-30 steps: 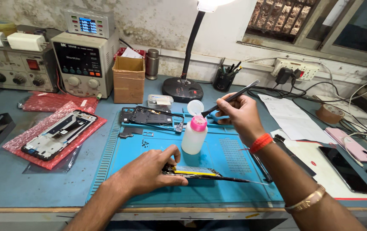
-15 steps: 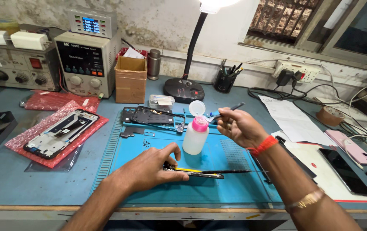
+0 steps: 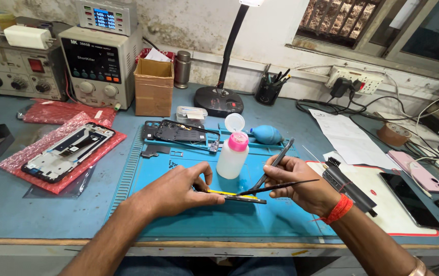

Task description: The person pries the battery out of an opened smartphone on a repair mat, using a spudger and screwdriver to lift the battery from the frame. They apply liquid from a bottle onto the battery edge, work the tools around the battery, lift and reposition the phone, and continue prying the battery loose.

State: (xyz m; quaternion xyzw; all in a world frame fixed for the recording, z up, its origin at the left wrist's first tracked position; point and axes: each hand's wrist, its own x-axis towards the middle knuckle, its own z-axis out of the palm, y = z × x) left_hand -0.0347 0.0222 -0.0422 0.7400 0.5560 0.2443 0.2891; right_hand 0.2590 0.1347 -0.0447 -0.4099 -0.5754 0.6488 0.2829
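My left hand (image 3: 178, 190) presses down on a thin black and yellow phone part (image 3: 237, 197) lying on the blue work mat (image 3: 229, 220). My right hand (image 3: 301, 185) holds black tweezers (image 3: 273, 168), their tips touching that part near its middle. A white squeeze bottle (image 3: 232, 155) with a pink cap, lid flipped open, stands just behind the two hands. A black phone frame (image 3: 178, 134) lies at the mat's far edge.
A phone mid-frame (image 3: 68, 152) rests on red bubble wrap at the left. Power supply units (image 3: 99, 64), a cardboard box (image 3: 153, 87) and a desk lamp (image 3: 219, 99) stand at the back. A blue air blower (image 3: 266, 135), a brush (image 3: 345, 184) and phones (image 3: 416, 168) lie to the right.
My right hand came down from beside the bottle cap to the phone part, bringing the tweezers onto it. My left hand stayed on the part.
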